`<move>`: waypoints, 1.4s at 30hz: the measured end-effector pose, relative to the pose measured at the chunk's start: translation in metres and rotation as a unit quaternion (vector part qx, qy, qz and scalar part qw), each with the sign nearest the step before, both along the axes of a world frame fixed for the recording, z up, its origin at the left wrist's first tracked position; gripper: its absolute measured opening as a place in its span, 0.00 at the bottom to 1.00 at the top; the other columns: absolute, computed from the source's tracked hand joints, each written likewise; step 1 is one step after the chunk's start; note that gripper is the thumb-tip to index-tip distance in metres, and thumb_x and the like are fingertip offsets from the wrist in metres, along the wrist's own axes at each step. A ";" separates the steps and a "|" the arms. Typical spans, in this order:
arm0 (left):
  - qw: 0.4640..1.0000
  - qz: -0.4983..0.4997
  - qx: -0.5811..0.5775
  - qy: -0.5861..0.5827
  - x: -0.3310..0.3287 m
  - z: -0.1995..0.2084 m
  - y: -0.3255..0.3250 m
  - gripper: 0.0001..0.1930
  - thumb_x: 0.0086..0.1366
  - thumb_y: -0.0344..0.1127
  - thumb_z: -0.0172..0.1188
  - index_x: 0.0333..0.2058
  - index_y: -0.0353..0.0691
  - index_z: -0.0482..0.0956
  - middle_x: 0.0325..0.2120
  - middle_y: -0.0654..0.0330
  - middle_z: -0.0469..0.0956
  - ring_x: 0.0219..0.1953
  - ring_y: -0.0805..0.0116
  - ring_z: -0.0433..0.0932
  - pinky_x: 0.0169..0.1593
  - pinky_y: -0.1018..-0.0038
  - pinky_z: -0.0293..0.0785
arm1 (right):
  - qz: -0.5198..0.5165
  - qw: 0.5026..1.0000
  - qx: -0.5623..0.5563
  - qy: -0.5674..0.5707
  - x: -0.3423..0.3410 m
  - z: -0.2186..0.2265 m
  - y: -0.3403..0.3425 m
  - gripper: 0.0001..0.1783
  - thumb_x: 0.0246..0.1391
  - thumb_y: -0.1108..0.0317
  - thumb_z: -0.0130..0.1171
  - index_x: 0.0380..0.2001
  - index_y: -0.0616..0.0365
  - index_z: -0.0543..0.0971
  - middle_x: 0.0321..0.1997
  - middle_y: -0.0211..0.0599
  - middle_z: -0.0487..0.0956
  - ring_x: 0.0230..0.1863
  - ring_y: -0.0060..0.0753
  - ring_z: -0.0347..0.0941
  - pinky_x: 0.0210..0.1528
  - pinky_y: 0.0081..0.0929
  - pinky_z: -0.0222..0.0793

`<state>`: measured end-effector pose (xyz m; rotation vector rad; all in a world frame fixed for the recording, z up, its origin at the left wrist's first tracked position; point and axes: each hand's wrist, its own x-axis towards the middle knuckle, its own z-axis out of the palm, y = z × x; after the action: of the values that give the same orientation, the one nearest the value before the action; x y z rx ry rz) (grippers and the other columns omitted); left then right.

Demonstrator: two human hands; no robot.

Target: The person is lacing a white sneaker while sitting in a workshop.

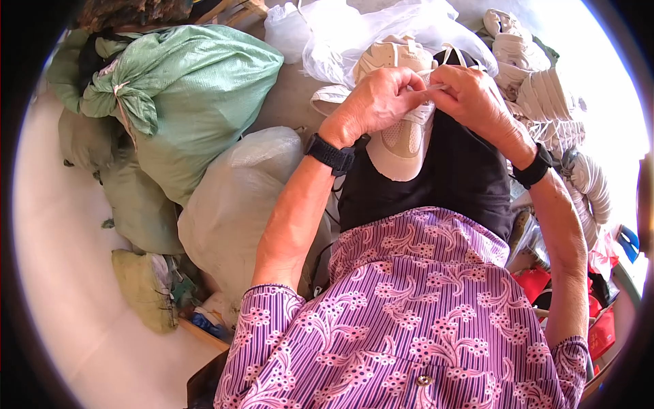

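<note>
A beige and white sneaker (400, 151) rests on my black-trousered lap, its toe pointing toward me. Over its tongue and lacing area, my left hand (378, 102) and my right hand (475, 97) meet with fingers pinched. Between the fingertips runs a thin white shoelace (439, 86), held by both hands. My fingers cover part of the shoe's lace holes. Another pale shoe (330, 95) shows partly behind my left wrist.
At the left stand a tied green sack (204, 88) and a whitish plastic bag (238, 204). White plastic bags (340, 34) lie on the floor ahead. Stacked pale shoes or shoe parts (545, 95) line the right side, with red bags (601, 334) nearer me.
</note>
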<state>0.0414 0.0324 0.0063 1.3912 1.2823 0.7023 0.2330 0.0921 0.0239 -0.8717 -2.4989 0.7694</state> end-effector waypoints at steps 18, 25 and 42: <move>0.995 0.079 0.064 0.016 0.001 0.001 -0.007 0.08 0.62 0.33 0.59 0.36 0.36 0.81 0.22 0.71 0.74 0.23 0.86 0.66 0.28 0.85 0.66 | 0.003 0.994 0.100 0.053 0.003 -0.016 -0.004 0.05 0.43 0.70 0.58 0.26 0.58 0.74 0.22 0.39 0.76 0.26 0.45 0.74 0.31 0.35 0.69; 0.999 0.008 -0.021 0.043 0.006 0.013 0.003 0.07 0.61 0.33 0.60 0.34 0.34 0.79 0.20 0.71 0.71 0.23 0.85 0.65 0.28 0.82 0.66 | 0.010 1.000 0.021 0.006 0.013 -0.006 0.003 0.08 0.44 0.68 0.60 0.29 0.57 0.75 0.25 0.40 0.77 0.31 0.47 0.75 0.35 0.39 0.69; 0.997 0.035 -0.009 0.062 0.023 0.003 0.005 0.10 0.61 0.35 0.59 0.38 0.35 0.77 0.20 0.68 0.73 0.23 0.81 0.70 0.30 0.80 0.69 | -0.114 0.982 0.107 -0.106 0.020 -0.033 0.056 0.06 0.52 0.65 0.52 0.29 0.56 0.72 0.28 0.43 0.75 0.34 0.53 0.72 0.34 0.44 0.66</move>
<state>0.0640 0.0375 0.0094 1.3976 1.4374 0.6583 0.2532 0.1476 -0.0095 -1.1857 -2.5405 0.3402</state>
